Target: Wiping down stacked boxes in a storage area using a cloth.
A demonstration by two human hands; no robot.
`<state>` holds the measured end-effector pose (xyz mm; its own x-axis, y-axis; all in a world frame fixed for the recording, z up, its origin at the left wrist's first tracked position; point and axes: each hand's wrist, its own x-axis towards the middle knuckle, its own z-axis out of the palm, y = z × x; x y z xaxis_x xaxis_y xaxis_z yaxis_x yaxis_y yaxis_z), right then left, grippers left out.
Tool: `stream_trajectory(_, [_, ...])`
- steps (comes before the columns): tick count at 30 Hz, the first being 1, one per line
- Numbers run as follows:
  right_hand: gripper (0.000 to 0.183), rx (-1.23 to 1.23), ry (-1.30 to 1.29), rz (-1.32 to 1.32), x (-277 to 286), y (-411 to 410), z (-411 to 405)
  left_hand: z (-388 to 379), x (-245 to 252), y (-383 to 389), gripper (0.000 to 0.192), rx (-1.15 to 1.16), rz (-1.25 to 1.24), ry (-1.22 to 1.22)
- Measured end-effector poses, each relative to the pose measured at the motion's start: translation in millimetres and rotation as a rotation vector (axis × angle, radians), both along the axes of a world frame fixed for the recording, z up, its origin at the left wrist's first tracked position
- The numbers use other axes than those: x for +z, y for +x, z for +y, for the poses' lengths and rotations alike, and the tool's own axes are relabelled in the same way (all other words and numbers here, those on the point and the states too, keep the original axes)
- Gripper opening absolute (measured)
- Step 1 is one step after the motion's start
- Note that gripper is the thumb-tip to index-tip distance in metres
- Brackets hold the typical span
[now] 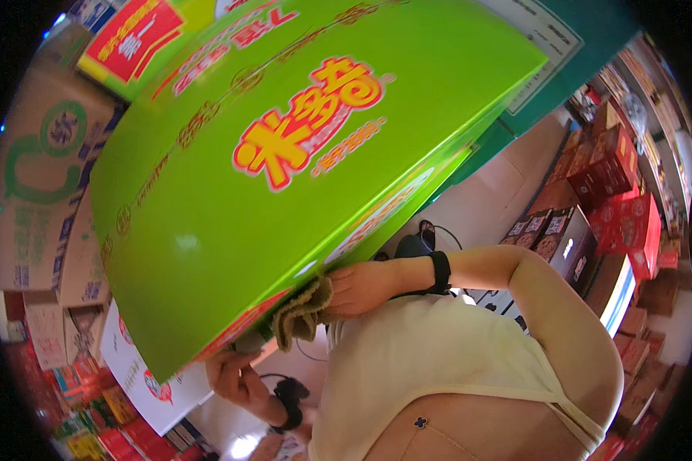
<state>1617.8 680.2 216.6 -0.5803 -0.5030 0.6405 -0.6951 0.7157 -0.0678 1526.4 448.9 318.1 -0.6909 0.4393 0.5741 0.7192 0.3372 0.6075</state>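
A large bright green printed carton [334, 225] fills the middle of the head view, tilted, its broad panel bearing big writing. At its lower edge my right hand [360, 288] holds a bunched brown cloth [303, 314] against the carton's narrow side. My left hand [236, 377] is lower down by the carton's bottom corner, fingers bent. Whether it grips the edge or a small item there is hard to see, as the fingertips are partly hidden. Black bands circle both wrists.
Brown cardboard boxes [40, 173] are stacked at the left. Below the carton sits a white box [150, 392]. On the right, dark snack boxes [559, 248] and red gift boxes [628, 230] stand near shelves [657, 86]. A dark teal panel [588, 52] lies behind the carton.
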Motion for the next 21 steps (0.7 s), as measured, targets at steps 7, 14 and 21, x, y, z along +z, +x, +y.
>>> stream_trajectory(7, [0.038, -0.092, -0.075, 0.009, -11.4, 7.6, -2.2, 44.0, 2.5, 23.4, 0.015, 0.164, -0.016, 0.313])
stream_trajectory(14, [0.045, -0.114, -0.046, -0.084, -15.9, 15.9, 1.4, 34.2, -23.7, 34.1, 0.02, 0.004, 0.277, 0.256])
stream_trajectory(21, [0.034, -0.095, -0.124, -0.167, -10.8, 17.5, 5.4, 49.2, 3.0, 15.5, 0.052, 0.541, 0.089, 0.451])
